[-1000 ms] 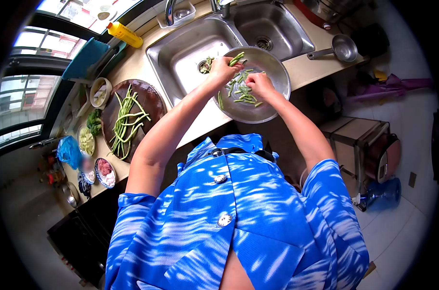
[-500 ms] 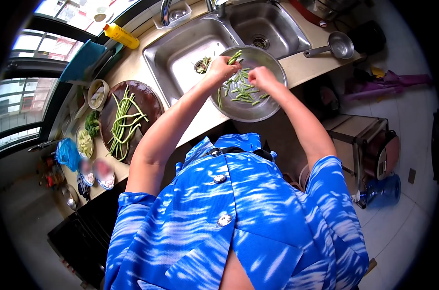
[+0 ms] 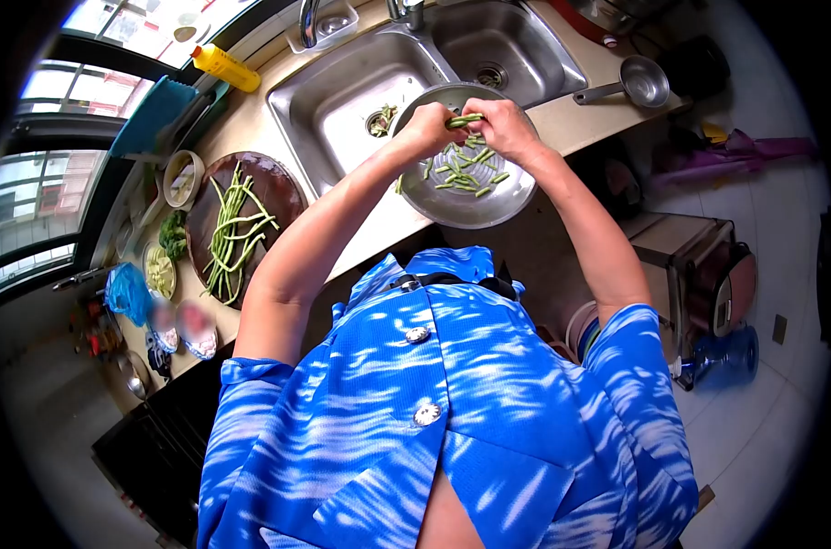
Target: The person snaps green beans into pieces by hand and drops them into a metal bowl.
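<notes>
My left hand (image 3: 428, 129) is closed on a small bunch of green beans (image 3: 464, 120) above a metal bowl (image 3: 488, 212). From the other side my right hand (image 3: 504, 127) pinches the ends of the same beans, so the two hands nearly meet. Short bean pieces (image 3: 466, 174) lie scattered in the bowl, which rests at the sink's front edge. To the left, whole long beans (image 3: 235, 229) lie on a round dark chopping board (image 3: 278, 176).
Behind the bowl is a double steel sink (image 3: 319, 101), with scraps around one drain. A yellow bottle (image 3: 226, 69) lies back left. A steel ladle-like pan (image 3: 644, 82) sits on the right counter. Plates of food and broccoli (image 3: 172, 234) line the left counter.
My right hand has moved up and left from over the bowl to the beans in my left hand. Its fingers now grip their ends.
</notes>
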Tool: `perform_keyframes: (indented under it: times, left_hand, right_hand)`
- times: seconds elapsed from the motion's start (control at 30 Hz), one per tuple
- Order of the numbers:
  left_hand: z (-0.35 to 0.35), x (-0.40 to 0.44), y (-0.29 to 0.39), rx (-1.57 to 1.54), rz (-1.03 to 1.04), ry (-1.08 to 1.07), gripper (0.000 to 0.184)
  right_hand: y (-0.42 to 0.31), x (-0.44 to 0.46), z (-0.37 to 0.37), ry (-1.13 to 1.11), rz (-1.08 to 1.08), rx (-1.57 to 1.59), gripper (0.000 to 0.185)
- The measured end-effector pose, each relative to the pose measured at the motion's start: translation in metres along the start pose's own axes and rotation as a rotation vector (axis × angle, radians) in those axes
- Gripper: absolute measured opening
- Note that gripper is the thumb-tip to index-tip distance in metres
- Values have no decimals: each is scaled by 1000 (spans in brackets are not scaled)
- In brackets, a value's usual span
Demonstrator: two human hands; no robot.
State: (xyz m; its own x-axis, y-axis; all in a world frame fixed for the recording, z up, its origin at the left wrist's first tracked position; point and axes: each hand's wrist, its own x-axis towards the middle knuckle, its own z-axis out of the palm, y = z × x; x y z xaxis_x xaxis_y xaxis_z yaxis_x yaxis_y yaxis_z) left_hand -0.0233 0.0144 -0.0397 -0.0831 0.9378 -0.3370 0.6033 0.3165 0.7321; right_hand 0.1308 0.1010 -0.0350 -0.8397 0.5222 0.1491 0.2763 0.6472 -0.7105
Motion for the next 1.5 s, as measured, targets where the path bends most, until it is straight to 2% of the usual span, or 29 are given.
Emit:
perform_keyframes:
  times: [0.17,0.2,0.27,0.37,0.43,0.47,0.5,0.57,0.6,0.63,0.73,0.87,0.97,1.03,1.1,1.13,1.17,1.2,1.23,1.27,1.33,1.37,1.43,1.5]
  left_hand:
    - [-4,-1,20,13,162,79,20]
    - [-4,-3,23,12,161,77,20]
    - [-8,-7,28,165,267,202,20]
    - [-16,-16,39,149,382,324,20]
    - [-24,-15,38,140,426,328,18]
    - [-28,-15,37,74,511,323,16]
    - [-32,-15,36,9,594,317,15]
    - [-37,-15,36,31,648,312,18]
    - [-38,-17,37,77,717,377,21]
    - [-38,-18,38,124,785,441,24]
    - [-37,-24,39,172,833,537,28]
    - [-35,-31,42,204,820,583,27]
    - [-32,-31,45,20,766,679,25]
    - [-29,-28,47,-120,741,687,22]
    - [-25,-32,50,-137,432,523,12]
    - [-24,-32,47,-133,349,440,14]
    - [-24,-30,45,-128,271,357,16]
    - [-24,-25,40,-220,144,187,20]
    - [-24,-23,35,-221,146,188,20]
    - [-24,-21,30,-287,106,65,22]
    - [-27,-20,29,-431,-11,-159,31]
    - [-28,-20,28,-430,-11,-160,31]
    - [-28,-20,24,-549,-58,-283,43]
    - [-27,-18,22,-602,-64,-321,42]
  right_hand:
    - [-12,6,-19,19,40,-184,9]
    - [-12,7,-22,13,-11,-227,9]
    - [-14,11,-28,11,-66,-271,10]
    - [-21,16,-41,21,-111,-326,10]
    - [-22,20,-49,-87,51,90,10]
    - [-18,20,-53,-202,175,356,15]
    - [-14,18,-53,-201,171,356,15]
    - [-5,14,-46,-313,338,1116,14]
    - [-7,10,-39,-285,392,1342,14]
    - [-7,8,-34,-287,392,1342,14]
    - [-9,3,-23,-351,394,1812,10]
    - [-16,-1,-10,-305,290,1977,13]
    - [-25,-3,2,-260,167,2149,15]
    - [-25,-7,2,-272,129,2123,16]
    - [-25,-15,0,1,541,1719,15]
    - [-14,-18,3,-111,504,1429,17]
    - [-3,-26,3,-155,617,1094,20]
    - [-4,-32,1,-189,564,896,22]
    - [-1,-38,1,-222,513,697,25]
    - [21,-44,16,-113,356,510,28]
    - [20,-42,8,-58,347,531,26]
    - [20,-41,4,-8,339,554,25]
    - [-6,-32,-21,-44,410,465,27]
    - [-21,-26,-29,213,192,478,33]
